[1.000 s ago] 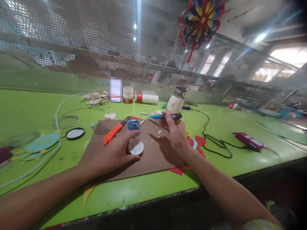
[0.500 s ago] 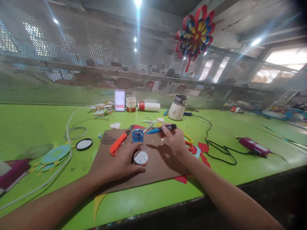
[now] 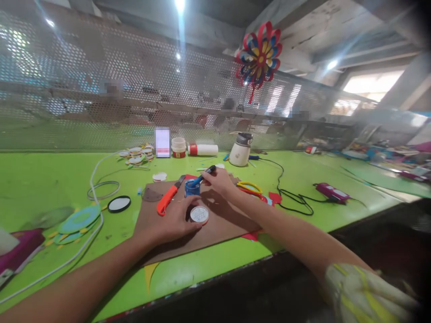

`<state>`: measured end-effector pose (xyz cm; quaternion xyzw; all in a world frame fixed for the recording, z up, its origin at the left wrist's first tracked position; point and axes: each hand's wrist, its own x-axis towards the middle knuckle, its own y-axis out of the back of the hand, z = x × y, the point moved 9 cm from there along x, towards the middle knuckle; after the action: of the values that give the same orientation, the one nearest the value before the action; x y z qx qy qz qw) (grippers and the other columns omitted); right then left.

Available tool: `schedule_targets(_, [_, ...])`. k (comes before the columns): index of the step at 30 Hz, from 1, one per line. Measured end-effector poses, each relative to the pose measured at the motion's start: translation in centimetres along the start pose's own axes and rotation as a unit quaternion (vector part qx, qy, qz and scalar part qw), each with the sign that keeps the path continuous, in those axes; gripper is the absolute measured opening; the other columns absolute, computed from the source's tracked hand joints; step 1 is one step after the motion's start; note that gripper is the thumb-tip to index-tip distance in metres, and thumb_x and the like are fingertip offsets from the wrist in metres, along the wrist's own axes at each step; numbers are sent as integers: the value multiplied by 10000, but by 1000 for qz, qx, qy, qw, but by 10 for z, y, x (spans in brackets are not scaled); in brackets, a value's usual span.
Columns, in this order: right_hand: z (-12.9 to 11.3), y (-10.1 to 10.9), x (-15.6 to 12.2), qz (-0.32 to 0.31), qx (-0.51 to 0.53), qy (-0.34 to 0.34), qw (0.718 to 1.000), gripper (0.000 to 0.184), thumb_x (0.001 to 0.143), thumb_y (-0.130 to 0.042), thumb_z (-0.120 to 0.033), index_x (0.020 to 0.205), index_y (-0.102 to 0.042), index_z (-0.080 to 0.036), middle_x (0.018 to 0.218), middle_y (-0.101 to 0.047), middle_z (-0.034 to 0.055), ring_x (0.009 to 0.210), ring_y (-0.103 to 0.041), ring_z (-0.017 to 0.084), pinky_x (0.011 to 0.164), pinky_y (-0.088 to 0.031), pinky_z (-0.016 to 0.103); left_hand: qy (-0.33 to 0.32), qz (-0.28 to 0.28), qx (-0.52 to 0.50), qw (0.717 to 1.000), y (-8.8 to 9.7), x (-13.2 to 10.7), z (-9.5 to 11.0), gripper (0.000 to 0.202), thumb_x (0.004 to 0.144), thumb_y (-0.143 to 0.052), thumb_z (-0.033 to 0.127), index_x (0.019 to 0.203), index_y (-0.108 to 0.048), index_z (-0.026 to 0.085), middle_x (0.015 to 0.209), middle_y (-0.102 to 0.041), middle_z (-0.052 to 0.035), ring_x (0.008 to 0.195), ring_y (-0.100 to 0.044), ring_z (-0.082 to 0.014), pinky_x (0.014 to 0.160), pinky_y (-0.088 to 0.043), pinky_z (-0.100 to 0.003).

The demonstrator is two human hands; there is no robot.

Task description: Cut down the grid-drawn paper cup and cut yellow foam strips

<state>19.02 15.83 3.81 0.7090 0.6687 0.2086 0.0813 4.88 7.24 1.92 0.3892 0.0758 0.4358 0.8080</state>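
My left hand (image 3: 172, 220) rests on the brown board (image 3: 218, 226), its thumb and fingers curled around a small white disc (image 3: 200, 214) with dark marks on top and a red edge. In my right hand (image 3: 221, 181) is a blue marker (image 3: 204, 175) with a black end. The marker slants down to the left, its tip inside the mouth of a small blue-stained jar (image 3: 192, 190). Just left of the jar lies an orange utility knife (image 3: 167, 198). Yellow-and-red-handled scissors (image 3: 249, 187) lie partly behind my right forearm.
A white bottle (image 3: 239, 151), a white-and-red roll (image 3: 204, 150), stacked cups (image 3: 178, 147) and a phone (image 3: 162, 142) stand along the back. A black-rimmed disc (image 3: 119, 204) and a white cable (image 3: 94, 179) lie left. A purple glue gun-like device (image 3: 332, 193) with black cord lies right.
My right hand has moved left and brought the marker's tip from beside the jar into it. The left hand keeps hold of the disc. The whole view has shifted slightly.
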Motion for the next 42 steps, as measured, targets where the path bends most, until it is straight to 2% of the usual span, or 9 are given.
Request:
schedule_targets(5, [6, -6, 3, -37, -46, -10, 998, 315, 967, -635, -329, 1237, -612, -167, 1236, -643, 82, 1025, -667, 243, 854, -571, 443, -10, 10, -2, 1000, 1, 0, 5, 486, 744, -726, 345, 1180, -570, 198, 1183, -679, -98, 1061, -657, -275, 920, -531, -411])
schedule_targets(10, [27, 7, -16, -38, -59, -4, 998, 305, 976, -622, -330, 1236, -610, -172, 1221, -648, 84, 997, -674, 227, 833, -578, 427, 12, 36, 20, 999, 2, 1, 1, 604, 656, -790, 381, 1194, -582, 203, 1238, -646, -132, 1118, -622, -339, 968, -494, -499])
schedule_targets(15, [26, 7, -44, -31, -67, 67, 995, 287, 974, -627, -322, 1214, -620, -165, 1195, -659, 80, 986, -677, 222, 831, -577, 424, 11, 48, 36, 998, 2, 0, 0, 679, 613, -827, 397, 1220, -582, 218, 1265, -641, -127, 1145, -610, -354, 991, -481, -504])
schedule_targets(19, [16, 18, -49, -4, -72, 109, 991, 270, 976, -622, -323, 1198, -627, -169, 1185, -663, 77, 973, -678, 215, 826, -578, 416, 8, 42, 46, 998, 1, -2, 1, 671, 639, -814, 429, 1234, -578, 230, 1268, -640, -118, 1140, -617, -347, 974, -496, -486])
schedule_targets(22, [19, 34, -42, 26, -82, 100, 991, 278, 973, -627, -318, 1208, -624, -170, 1207, -655, 81, 995, -672, 222, 841, -573, 426, 20, 17, 57, 998, -1, -3, -2, 665, 681, -776, 436, 1268, -558, 213, 1267, -645, -127, 1137, -620, -343, 973, -497, -486])
schedule_targets(25, [27, 40, -35, 24, -85, 82, 993, 287, 971, -630, -317, 1216, -621, -169, 1210, -654, 82, 989, -675, 222, 831, -577, 422, 16, -1, 63, 998, -2, -3, -1, 564, 746, -711, 395, 1262, -576, 212, 1295, -641, -126, 1172, -602, -331, 1011, -470, -478])
schedule_targets(28, [34, 39, -31, 14, -80, 69, 994, 291, 972, -628, -317, 1224, -617, -171, 1219, -650, 84, 998, -673, 224, 836, -577, 425, 2, -8, 74, 997, -1, -2, 3, 473, 784, -675, 384, 1221, -623, 211, 1306, -639, -128, 1192, -580, -333, 1038, -438, -484])
schedule_targets(32, [43, 39, -27, 8, -82, 48, 995, 292, 973, -627, -317, 1229, -617, -177, 1233, -646, 86, 1002, -671, 224, 837, -576, 423, -11, -12, 87, 996, -1, -3, 9, 372, 793, -668, 404, 1107, -671, 204, 1222, -665, -130, 1119, -593, -337, 981, -460, -488])
schedule_targets(42, [61, 32, -20, -9, -99, 15, 995, 304, 971, -629, -315, 1243, -612, -180, 1252, -638, 88, 1011, -669, 228, 835, -578, 423, -32, -17, 105, 994, -4, -4, 14, 369, 784, -675, 334, 1119, -646, 184, 1200, -656, -140, 1119, -593, -327, 980, -467, -481])
